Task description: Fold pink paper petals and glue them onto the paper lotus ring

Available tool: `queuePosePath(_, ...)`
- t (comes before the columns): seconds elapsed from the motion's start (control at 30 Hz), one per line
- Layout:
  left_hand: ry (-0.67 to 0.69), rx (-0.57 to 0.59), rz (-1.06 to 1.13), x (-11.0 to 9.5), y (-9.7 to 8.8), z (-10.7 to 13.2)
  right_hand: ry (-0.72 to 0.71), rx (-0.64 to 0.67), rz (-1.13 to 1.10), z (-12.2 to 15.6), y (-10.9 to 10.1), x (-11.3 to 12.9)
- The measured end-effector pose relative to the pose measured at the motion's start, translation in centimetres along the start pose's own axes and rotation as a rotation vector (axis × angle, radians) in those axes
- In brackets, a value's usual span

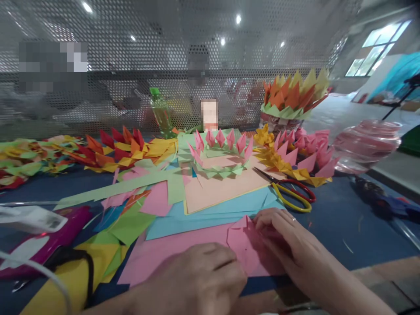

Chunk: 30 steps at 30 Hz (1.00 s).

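Observation:
A small folded pink paper piece (244, 245) lies on a larger pink sheet (170, 256) near the table's front edge. My right hand (285, 245) lies over its right side, fingers stretched flat and pressing on the fold. My left hand (200, 278) rests knuckles-up on the pink sheet just left of the piece, its fingers curled under and hidden from view. Behind the sheets stands a ring of pink and green folded paper points (221, 155) on a peach sheet (223, 188).
Scissors with red and yellow handles (290, 190) lie right of the peach sheet. Loose coloured sheets and strips cover the blue table (344, 218). Folded paper crowns (292, 98), a green bottle (161, 113), a pink tape spool (367, 142) and a perforated screen stand behind.

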<state>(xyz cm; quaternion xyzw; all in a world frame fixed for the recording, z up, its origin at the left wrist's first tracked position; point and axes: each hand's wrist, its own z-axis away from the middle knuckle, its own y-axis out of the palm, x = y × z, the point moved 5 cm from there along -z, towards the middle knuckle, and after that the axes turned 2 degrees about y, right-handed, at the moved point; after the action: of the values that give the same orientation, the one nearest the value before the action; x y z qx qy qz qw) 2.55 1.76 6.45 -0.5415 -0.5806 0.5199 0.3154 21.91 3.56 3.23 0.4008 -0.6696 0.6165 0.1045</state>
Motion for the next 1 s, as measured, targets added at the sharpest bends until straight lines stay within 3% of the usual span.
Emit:
queuePosePath(0.17, 0.016, -0.114, 0.1, 0.9, -0.7, -0.5, 0.101, -0.07, -0.074, -0.8, -0.8, -0.4)
queuePosePath(0.37, 0.047, -0.284, 0.181, 1.2, -1.0, -0.3, 0.094, -0.016, 0.043, -3.0, -0.7, 0.1)
queuePosePath(0.53, -0.181, -0.459, 0.194, 3.6, -2.0, 0.0, 0.084, 0.026, 0.133, -4.1, -0.7, 1.0)
queuePosePath(0.83, -0.34, -0.457, 0.201, 5.3, -1.8, -0.3, -0.114, 0.175, 0.166, -4.6, 0.0, 2.1)
queuePosePath(1.0, -0.393, -0.461, 0.219, 5.5, -2.4, -0.5, -0.123, 0.211, 0.197, -5.7, -0.4, 2.2)
